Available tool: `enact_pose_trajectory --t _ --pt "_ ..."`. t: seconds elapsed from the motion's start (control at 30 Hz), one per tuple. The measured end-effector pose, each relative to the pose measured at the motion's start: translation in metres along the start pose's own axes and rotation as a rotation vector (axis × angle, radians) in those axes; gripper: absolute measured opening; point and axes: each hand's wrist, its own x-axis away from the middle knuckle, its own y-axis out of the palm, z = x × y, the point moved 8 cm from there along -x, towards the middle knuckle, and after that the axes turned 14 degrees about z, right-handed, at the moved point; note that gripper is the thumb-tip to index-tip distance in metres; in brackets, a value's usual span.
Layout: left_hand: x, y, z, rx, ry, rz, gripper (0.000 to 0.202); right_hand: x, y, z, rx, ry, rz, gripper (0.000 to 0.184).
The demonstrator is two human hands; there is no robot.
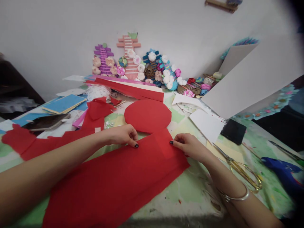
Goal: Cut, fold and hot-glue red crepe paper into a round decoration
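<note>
A large sheet of red paper [118, 177] lies across the table in front of me. My left hand [123, 134] is curled with its fingertips pressing the sheet's far edge. My right hand [187, 145] pinches the same edge a little to the right, where a corner of the sheet is folded over. Just beyond both hands lies a red paper disc [147, 115], touching the sheet.
Gold-handled scissors [242, 169] lie by my right wrist. A black pad [234, 131], white cards [206, 125] and a large white board [251, 82] are at the right. Red scraps [97, 110], blue sheets [64, 104] and paper-flower crafts [142, 68] fill the back.
</note>
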Motion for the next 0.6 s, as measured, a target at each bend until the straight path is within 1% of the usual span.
enact_pose_trajectory --t 0.13,0.3,0.43,0.6 --pt "0.0 0.001 0.0 0.014 0.007 -0.01 0.026 0.0 0.0 0.0 -0.004 0.003 -0.006 0.023" --pt "-0.001 0.001 -0.002 0.017 0.003 -0.008 0.025 0.0 0.002 0.002 -0.055 0.043 -0.033 0.028" --pt "-0.001 0.002 -0.002 0.031 -0.002 -0.008 0.024 0.0 0.007 0.008 -0.168 0.113 -0.064 0.028" --pt "0.001 0.003 -0.001 0.079 -0.006 -0.025 0.023 0.0 0.015 0.013 -0.322 0.228 -0.119 0.024"
